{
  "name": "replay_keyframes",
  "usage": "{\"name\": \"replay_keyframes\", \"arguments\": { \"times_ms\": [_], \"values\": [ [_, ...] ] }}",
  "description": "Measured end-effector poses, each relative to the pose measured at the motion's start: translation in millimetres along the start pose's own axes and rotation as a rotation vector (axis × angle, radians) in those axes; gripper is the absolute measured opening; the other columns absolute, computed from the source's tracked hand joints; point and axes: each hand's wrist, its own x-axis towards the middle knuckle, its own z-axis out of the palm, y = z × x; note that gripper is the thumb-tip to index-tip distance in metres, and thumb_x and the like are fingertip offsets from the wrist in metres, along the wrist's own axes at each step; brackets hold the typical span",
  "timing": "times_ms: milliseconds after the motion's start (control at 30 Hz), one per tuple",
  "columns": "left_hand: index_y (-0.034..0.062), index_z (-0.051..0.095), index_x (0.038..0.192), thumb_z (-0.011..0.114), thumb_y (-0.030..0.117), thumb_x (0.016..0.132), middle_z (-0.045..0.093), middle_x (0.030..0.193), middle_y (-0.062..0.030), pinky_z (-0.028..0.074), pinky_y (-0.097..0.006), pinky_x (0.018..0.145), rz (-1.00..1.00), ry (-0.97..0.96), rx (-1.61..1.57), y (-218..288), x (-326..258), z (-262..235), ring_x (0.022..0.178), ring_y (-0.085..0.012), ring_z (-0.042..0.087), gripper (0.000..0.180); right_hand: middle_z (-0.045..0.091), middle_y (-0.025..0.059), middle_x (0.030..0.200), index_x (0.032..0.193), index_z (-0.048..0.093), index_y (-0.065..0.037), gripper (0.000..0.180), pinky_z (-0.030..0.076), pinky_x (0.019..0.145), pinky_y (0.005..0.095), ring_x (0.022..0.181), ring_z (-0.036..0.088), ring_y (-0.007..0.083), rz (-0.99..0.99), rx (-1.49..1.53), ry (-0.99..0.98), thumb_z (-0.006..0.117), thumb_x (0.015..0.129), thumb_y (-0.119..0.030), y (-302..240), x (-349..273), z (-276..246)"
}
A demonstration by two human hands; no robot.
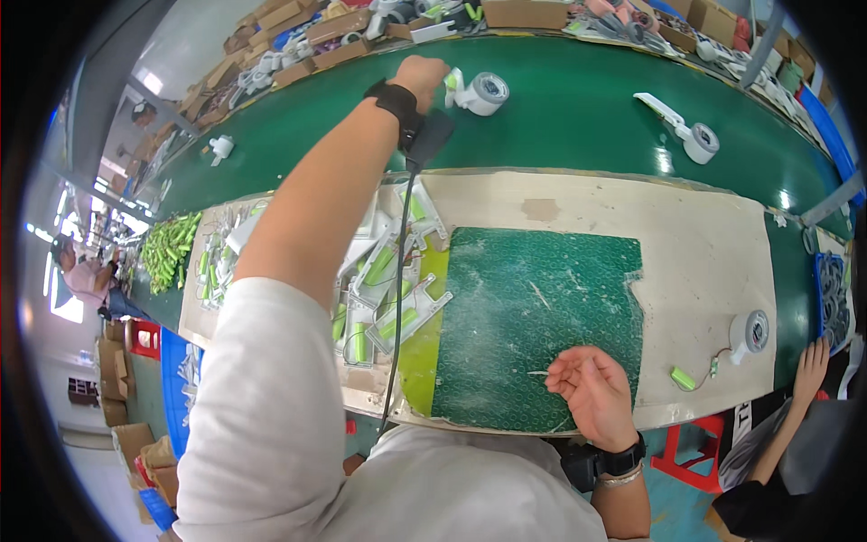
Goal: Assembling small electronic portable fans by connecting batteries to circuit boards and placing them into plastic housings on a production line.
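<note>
My left hand (423, 79) stretches far out over the green belt. Its fingers are closed at the green-and-white end of a small white fan (488, 93), though the grip itself is partly hidden. Palm up over the green mat (533, 262), my right hand (591, 393) has its fingers curled, with a thin whitish strip (538, 373) at the fingertips. Left of the mat lie several white handle shells (402, 316) holding green battery cells, in a loose pile partly covered by my left arm.
A fan head wired to a green cell (682, 378) lies on the table's right. Another white fan (701, 143) and a white part (220, 147) rest on the belt (578, 99). Green cells (169, 251) are heaped far left. Cartons line the back. Another person's hand (811, 366) is at right.
</note>
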Motion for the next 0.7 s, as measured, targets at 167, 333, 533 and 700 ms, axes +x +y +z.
{"name": "replay_keyframes", "arguments": {
  "times_ms": [167, 333, 533, 700],
  "values": [
    [-0.0001, 0.055, 0.103, 0.060, 0.023, 0.082, 0.058, 0.098, -0.0070, 0.041, -0.032, 0.078, 0.609, -0.075, 0.275, 42, -57, -63, 0.089, -0.0161, 0.052, 0.032, 0.058, 0.0136, 0.094, 0.103, 0.051, 0.004, 0.025, 0.047, 0.077, 0.0336, 0.085, 0.057, 0.0212, -0.032, 0.001, -0.006, 0.046, 0.091, -0.017, 4, 1, 7],
    [0.0019, 0.052, 0.112, 0.056, 0.018, 0.086, 0.058, 0.106, -0.0066, 0.044, -0.028, 0.084, 0.809, -0.776, 0.421, 28, -212, -76, 0.098, -0.0153, 0.055, 0.031, 0.058, 0.0139, 0.092, 0.103, 0.050, 0.003, 0.025, 0.047, 0.073, 0.0331, 0.081, 0.057, 0.0212, -0.132, -0.035, 0.046, 0.048, 0.090, -0.018, 6, -9, -3],
    [0.0063, 0.046, 0.117, 0.066, 0.027, 0.072, 0.039, 0.129, -0.0124, 0.033, -0.045, 0.095, 1.039, -0.350, 0.936, -123, -304, -73, 0.120, -0.0302, 0.037, 0.053, 0.054, 0.0088, 0.088, 0.102, 0.048, 0.000, 0.024, 0.044, 0.069, 0.0266, 0.076, 0.052, 0.0153, -0.121, -0.153, 0.043, 0.045, 0.092, -0.022, 7, -7, 7],
    [0.0047, 0.049, 0.114, 0.058, 0.020, 0.074, 0.040, 0.130, -0.0122, 0.035, -0.041, 0.094, 0.939, -0.086, 1.221, -158, -293, -73, 0.118, -0.0283, 0.040, 0.043, 0.054, 0.0085, 0.089, 0.103, 0.047, 0.000, 0.024, 0.044, 0.069, 0.0249, 0.077, 0.052, 0.0146, -0.146, -0.157, 0.023, 0.045, 0.092, -0.021, 9, -5, 6]
  ]
}}
